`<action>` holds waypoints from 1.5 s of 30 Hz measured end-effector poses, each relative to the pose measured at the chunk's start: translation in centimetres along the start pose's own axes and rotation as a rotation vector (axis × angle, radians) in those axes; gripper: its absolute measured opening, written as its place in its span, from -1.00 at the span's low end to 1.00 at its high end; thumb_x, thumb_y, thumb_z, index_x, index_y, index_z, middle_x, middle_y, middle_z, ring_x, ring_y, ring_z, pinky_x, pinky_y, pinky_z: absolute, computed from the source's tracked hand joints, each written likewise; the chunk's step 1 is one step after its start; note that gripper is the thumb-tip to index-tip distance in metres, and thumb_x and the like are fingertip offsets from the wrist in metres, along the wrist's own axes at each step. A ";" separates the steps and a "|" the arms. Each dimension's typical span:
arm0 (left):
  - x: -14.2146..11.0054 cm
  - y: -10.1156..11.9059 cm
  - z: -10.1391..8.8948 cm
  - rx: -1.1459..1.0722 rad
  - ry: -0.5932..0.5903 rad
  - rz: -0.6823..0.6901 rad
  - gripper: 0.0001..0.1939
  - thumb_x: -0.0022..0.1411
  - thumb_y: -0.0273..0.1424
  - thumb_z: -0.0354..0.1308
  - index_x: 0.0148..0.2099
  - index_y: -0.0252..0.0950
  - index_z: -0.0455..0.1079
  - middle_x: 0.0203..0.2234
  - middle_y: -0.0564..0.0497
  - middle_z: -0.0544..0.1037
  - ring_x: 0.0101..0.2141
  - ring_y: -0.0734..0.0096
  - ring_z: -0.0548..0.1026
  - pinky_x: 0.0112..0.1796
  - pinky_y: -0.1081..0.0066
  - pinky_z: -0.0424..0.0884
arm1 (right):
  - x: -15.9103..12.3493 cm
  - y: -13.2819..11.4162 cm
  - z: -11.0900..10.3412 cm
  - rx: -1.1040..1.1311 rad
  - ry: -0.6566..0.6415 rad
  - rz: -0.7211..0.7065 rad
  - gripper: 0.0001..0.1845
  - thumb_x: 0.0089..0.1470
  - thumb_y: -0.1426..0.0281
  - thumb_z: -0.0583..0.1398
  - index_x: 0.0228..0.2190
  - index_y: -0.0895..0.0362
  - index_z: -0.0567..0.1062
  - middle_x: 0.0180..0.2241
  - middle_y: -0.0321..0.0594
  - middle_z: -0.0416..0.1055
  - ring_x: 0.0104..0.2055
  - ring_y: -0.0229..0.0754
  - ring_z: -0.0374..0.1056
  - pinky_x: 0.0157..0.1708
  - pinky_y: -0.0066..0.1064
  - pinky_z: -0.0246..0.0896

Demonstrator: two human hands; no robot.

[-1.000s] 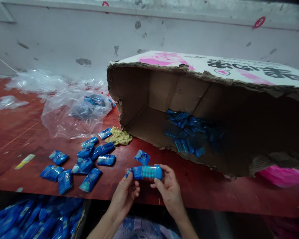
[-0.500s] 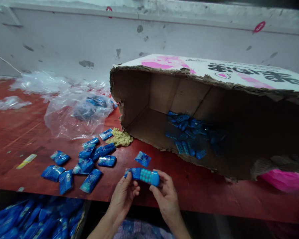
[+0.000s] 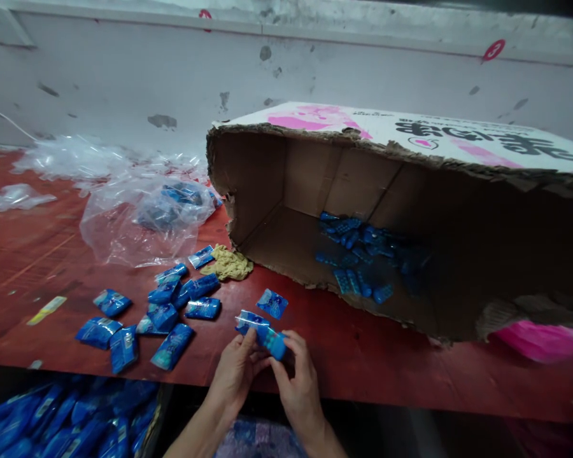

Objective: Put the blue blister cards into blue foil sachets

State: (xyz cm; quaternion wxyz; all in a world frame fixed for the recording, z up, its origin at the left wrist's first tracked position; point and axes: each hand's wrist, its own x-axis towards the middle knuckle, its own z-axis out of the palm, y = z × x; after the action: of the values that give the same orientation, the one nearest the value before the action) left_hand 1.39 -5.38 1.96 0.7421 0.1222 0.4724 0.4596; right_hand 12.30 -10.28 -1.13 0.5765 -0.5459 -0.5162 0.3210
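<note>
Both my hands meet at the near edge of the red table. My left hand pinches the open end of a small blue sachet. My right hand grips a blue studded capsule whose one end sits in that sachet. A single flat blue sachet lies just beyond my fingers. Several filled blue sachets are scattered to the left on the table.
A big torn cardboard box lies on its side, with several blue capsules inside. Clear plastic bags and a yellowish rag lie at the left. A bin of blue sachets sits below the table. Pink plastic shows at right.
My right hand has pushed the blue capsule leftward into the sachet, so less of it shows. Both hands have drawn closer together.
</note>
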 end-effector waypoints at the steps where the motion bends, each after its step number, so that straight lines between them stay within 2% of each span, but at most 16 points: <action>1: 0.0 0.2 0.0 0.001 -0.013 -0.042 -0.75 -0.11 -0.31 0.29 -0.47 -0.33 0.31 -0.65 0.05 0.50 -0.59 0.44 0.47 -0.53 0.48 0.39 | -0.1 0.0 0.0 -0.050 -0.027 -0.048 -0.60 -0.02 0.55 0.12 -0.12 0.00 0.33 -0.04 -0.16 0.32 0.02 -0.11 0.26 -0.03 -0.25 0.23; 4: 0.0 1.0 -0.4 0.016 -0.043 -0.149 -0.83 -0.06 -0.38 0.26 -0.44 -0.35 0.35 -0.61 0.03 0.51 -0.58 0.46 0.46 -0.52 0.49 0.37 | 0.1 -0.6 -0.5 -0.062 -0.143 -0.105 -0.60 -0.04 0.52 0.17 -0.13 -0.03 0.36 -0.08 -0.19 0.36 -0.02 -0.11 0.29 -0.06 -0.29 0.25; 6: -0.1 1.3 -0.7 0.019 -0.072 -0.186 -0.88 -0.03 -0.42 0.24 -0.43 -0.36 0.37 -0.58 0.01 0.52 -0.54 0.44 0.48 -0.46 0.45 0.39 | 0.5 -1.1 -0.9 -0.009 -0.177 -0.061 -0.69 -0.05 0.49 0.20 -0.21 0.00 0.42 -0.17 -0.21 0.41 -0.11 -0.12 0.33 -0.12 -0.34 0.28; 8: -0.2 1.6 -1.0 0.017 -0.132 -0.209 -0.91 -0.01 -0.44 0.21 -0.40 -0.36 0.40 -0.52 -0.02 0.54 -0.47 0.39 0.50 -0.39 0.40 0.41 | 1.0 -1.4 -1.2 0.056 -0.146 0.037 -0.75 -0.06 0.48 0.20 -0.26 0.02 0.44 -0.25 -0.24 0.42 -0.19 -0.16 0.36 -0.18 -0.38 0.29; 9: -0.2 1.6 -1.0 0.016 -0.175 -0.216 -0.90 0.00 -0.44 0.20 -0.38 -0.36 0.41 -0.49 -0.04 0.55 -0.43 0.36 0.51 -0.36 0.37 0.41 | 1.2 -1.5 -1.3 0.094 -0.128 0.093 -0.73 -0.07 0.48 0.20 -0.25 0.02 0.44 -0.25 -0.25 0.42 -0.20 -0.17 0.35 -0.18 -0.39 0.28; 11: -0.2 1.7 -1.1 0.012 -0.270 -0.227 -0.86 0.02 -0.42 0.19 -0.31 -0.35 0.43 -0.44 -0.07 0.55 -0.38 0.31 0.51 -0.31 0.33 0.40 | 1.5 -1.5 -1.4 0.206 -0.142 0.185 -0.55 -0.14 0.48 0.25 -0.14 -0.01 0.39 -0.16 -0.26 0.39 -0.15 -0.17 0.33 -0.13 -0.37 0.26; 14: -0.1 1.8 -1.0 0.023 -0.388 -0.240 -0.80 0.04 -0.43 0.17 -0.22 -0.36 0.44 -0.42 -0.09 0.54 -0.40 0.33 0.50 -0.30 0.34 0.38 | 2.0 -1.5 -1.5 0.452 -0.301 0.241 -0.30 -0.18 0.44 0.29 0.03 -0.10 0.24 0.02 -0.25 0.29 0.01 -0.13 0.24 -0.05 -0.31 0.19; 17: -0.2 1.9 -0.7 0.038 -0.460 -0.268 -0.85 0.02 -0.46 0.18 -0.30 -0.39 0.46 -0.47 -0.08 0.52 -0.45 0.39 0.48 -0.30 0.38 0.37 | 2.4 -1.6 -1.8 0.615 -0.410 0.241 -0.27 -0.16 0.36 0.31 0.06 -0.15 0.20 0.09 -0.27 0.22 0.08 -0.11 0.18 -0.03 -0.27 0.17; 19: -0.4 1.7 -0.4 0.060 -0.476 -0.283 -0.88 0.00 -0.46 0.19 -0.36 -0.41 0.46 -0.52 -0.07 0.51 -0.45 0.39 0.47 -0.29 0.40 0.36 | 2.6 -1.8 -2.0 0.615 -0.428 0.253 -0.28 -0.16 0.32 0.31 0.06 -0.14 0.21 0.08 -0.27 0.24 0.07 -0.10 0.20 -0.04 -0.25 0.18; 26: -1.5 -0.1 0.1 -0.038 -0.321 -0.194 -0.90 -0.03 -0.40 0.24 -0.44 -0.35 0.47 -0.52 0.00 0.54 -0.45 0.43 0.47 -0.29 0.42 0.38 | 2.6 -2.5 -2.6 0.346 -0.399 0.243 -0.49 -0.03 0.24 0.21 0.00 -0.05 0.32 -0.03 -0.25 0.37 -0.06 -0.10 0.33 -0.09 -0.31 0.24; 31: -1.9 -0.6 0.4 -0.035 -0.295 -0.194 -0.89 -0.01 -0.38 0.22 -0.42 -0.35 0.48 -0.51 0.00 0.56 -0.44 0.41 0.49 -0.27 0.38 0.38 | 2.3 -1.9 -2.3 0.229 -0.376 0.204 -0.50 0.04 0.28 0.16 0.05 -0.04 0.26 -0.01 -0.22 0.35 -0.03 -0.10 0.31 -0.04 -0.29 0.20; 35: -2.2 -1.0 0.8 -0.036 -0.299 -0.189 -0.82 0.01 -0.34 0.21 -0.33 -0.34 0.48 -0.48 -0.02 0.57 -0.42 0.39 0.50 -0.25 0.34 0.37 | 1.9 -1.0 -1.9 0.211 -0.311 0.211 -0.47 0.06 0.31 0.13 0.09 0.00 0.19 -0.08 -0.20 0.40 -0.06 -0.12 0.33 -0.04 -0.31 0.19; 39: -1.8 -0.5 0.8 0.005 -0.224 -0.102 -0.80 -0.02 -0.34 0.23 -0.34 -0.36 0.45 -0.47 -0.02 0.56 -0.44 0.40 0.50 -0.31 0.38 0.40 | 2.4 -1.0 -1.7 0.222 -0.396 0.198 -0.46 0.04 0.34 0.16 0.08 -0.03 0.19 -0.03 -0.23 0.35 -0.05 -0.13 0.31 -0.04 -0.31 0.19; 42: -0.8 1.9 -0.8 0.062 -0.020 0.143 -0.74 -0.08 -0.34 0.27 -0.29 -0.31 0.38 -0.47 0.04 0.56 -0.46 0.40 0.51 -0.34 0.38 0.42 | 4.2 -1.2 -1.8 -0.038 -0.406 0.108 -0.56 0.02 0.42 0.16 -0.02 0.00 0.32 -0.08 -0.23 0.36 -0.15 -0.16 0.34 -0.12 -0.35 0.23; 44: -0.2 4.3 -2.7 0.117 0.219 0.355 -0.72 -0.07 -0.31 0.25 -0.28 -0.28 0.32 -0.49 0.10 0.55 -0.49 0.42 0.51 -0.39 0.39 0.44 | 5.8 -1.1 -1.8 -0.285 -0.336 0.036 -0.66 0.02 0.46 0.15 -0.11 0.05 0.38 -0.18 -0.22 0.38 -0.19 -0.18 0.33 -0.14 -0.37 0.21; 45: 0.1 5.6 -3.9 0.179 0.328 0.410 -0.74 -0.03 -0.28 0.21 -0.29 -0.29 0.30 -0.54 0.10 0.54 -0.53 0.41 0.51 -0.43 0.39 0.44 | 6.6 -1.0 -1.7 -0.428 -0.308 0.010 -0.70 0.03 0.46 0.14 -0.14 0.06 0.39 -0.21 -0.22 0.38 -0.18 -0.17 0.31 -0.14 -0.37 0.20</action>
State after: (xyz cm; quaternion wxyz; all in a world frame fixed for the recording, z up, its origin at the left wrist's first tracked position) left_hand -4.93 -3.24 3.31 0.5336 0.2045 0.5903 0.5701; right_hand 15.43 -4.82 1.65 0.3612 -0.6027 -0.6512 0.2867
